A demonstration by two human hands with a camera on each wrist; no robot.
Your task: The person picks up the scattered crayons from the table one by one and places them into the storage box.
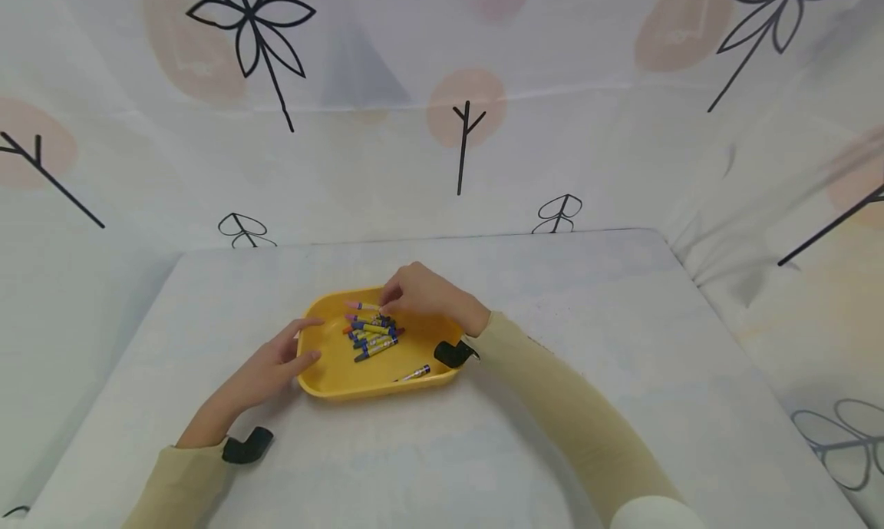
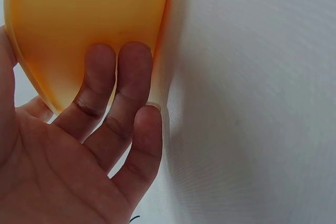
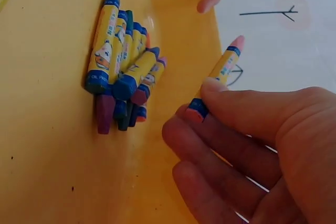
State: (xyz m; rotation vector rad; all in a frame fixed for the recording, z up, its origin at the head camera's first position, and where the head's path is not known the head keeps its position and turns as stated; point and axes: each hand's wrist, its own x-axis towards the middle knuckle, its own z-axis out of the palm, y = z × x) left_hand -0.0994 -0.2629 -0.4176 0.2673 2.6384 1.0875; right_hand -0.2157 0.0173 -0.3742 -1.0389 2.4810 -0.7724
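A shallow yellow tray (image 1: 331, 368) stands on the white-covered table. My left hand (image 1: 272, 368) grips its left rim; in the left wrist view, several fingers (image 2: 135, 69) lie against the tray's outer wall. Over the far side of the tray, my right hand (image 1: 421, 291) pinches a pink oil pastel (image 3: 220, 72) between thumb and fingers, its pink tip pointing away from the palm. Beside that hand, inside the tray, lies a pile of oil pastels (image 3: 105, 40) in yellow wrappers with blue bands, with blue, green, purple and orange ends showing.
A single oil pastel (image 1: 414, 374) lies apart near the tray's front wall. The tabletop (image 1: 621, 306) stretches out around the tray. Behind it hangs a pale cloth (image 1: 387, 168) printed with black plant drawings and soft coloured blotches.
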